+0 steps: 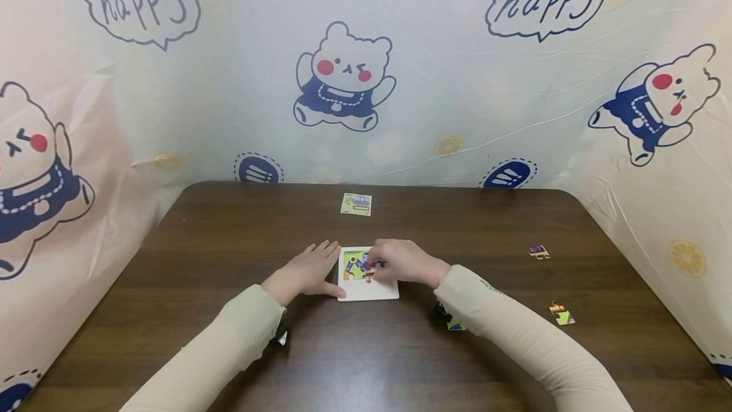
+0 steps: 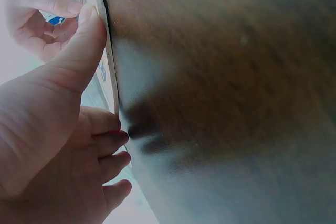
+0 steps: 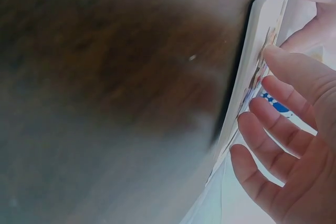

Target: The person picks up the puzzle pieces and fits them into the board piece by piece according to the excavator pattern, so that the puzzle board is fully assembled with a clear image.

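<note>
A small white puzzle tray (image 1: 368, 292) lies on the table, its upper left part covered by joined, colourful puzzle pieces (image 1: 353, 264). My left hand (image 1: 307, 270) rests against the tray's left side with the fingers stretched out. Its thumb (image 2: 90, 27) lies on the near left corner. Over the tray's right half, my right hand (image 1: 407, 262) bends down and holds a puzzle piece (image 1: 368, 275) between thumb and index finger against the tray. In the right wrist view, the thumb tip (image 3: 272, 54) touches the pieces; the other fingers are spread and slightly bent. Much of the held piece is hidden.
A square picture card (image 1: 356, 204) lies behind the tray near the table's far edge. Two loose pieces lie at the right, a purple one (image 1: 539, 252) and a green-orange one (image 1: 563, 314). Another green-blue piece (image 1: 455, 324) is partly covered by the right forearm.
</note>
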A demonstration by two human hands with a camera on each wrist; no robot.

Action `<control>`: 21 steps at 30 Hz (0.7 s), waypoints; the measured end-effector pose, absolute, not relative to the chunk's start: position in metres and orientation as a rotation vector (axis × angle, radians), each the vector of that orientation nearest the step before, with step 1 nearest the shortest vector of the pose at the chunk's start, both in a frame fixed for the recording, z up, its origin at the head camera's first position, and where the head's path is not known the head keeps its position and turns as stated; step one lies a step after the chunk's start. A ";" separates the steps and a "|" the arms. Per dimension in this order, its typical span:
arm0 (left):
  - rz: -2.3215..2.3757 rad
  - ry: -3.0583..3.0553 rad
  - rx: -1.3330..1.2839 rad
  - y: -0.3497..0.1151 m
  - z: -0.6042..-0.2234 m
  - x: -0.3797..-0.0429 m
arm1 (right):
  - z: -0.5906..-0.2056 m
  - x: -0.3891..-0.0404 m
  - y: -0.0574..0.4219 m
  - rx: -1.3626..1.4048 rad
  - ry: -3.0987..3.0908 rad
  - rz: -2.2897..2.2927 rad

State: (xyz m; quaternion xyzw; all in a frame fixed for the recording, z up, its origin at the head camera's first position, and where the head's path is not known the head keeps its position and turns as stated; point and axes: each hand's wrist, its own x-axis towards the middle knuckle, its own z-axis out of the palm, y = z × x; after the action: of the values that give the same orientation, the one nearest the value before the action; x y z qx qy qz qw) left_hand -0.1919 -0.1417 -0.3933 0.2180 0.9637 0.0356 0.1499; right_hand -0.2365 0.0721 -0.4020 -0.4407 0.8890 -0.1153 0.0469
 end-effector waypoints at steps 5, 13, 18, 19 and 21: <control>0.102 2.768 0.627 -0.142 -0.394 -0.192 | -0.405 -0.237 0.072 -1.374 2.701 -0.358; 0.091 2.769 0.631 -0.142 -0.395 -0.193 | -0.404 -0.234 0.068 -1.415 2.712 -0.352; 0.106 2.767 0.637 -0.142 -0.394 -0.193 | -0.401 -0.231 0.066 -1.391 2.715 -0.352; 0.106 2.767 0.638 -0.142 -0.394 -0.193 | -0.401 -0.231 0.066 -1.388 2.717 -0.352; 0.109 2.767 0.640 -0.142 -0.394 -0.193 | -0.400 -0.231 0.066 -1.385 2.718 -0.353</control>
State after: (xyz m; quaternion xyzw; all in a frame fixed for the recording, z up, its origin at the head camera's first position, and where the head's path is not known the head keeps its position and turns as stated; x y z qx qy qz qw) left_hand -0.1930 -0.1421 -0.3938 0.2227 0.9627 0.0379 0.1490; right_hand -0.2305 0.0657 -0.4000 -0.4506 0.8846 -0.1148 0.0355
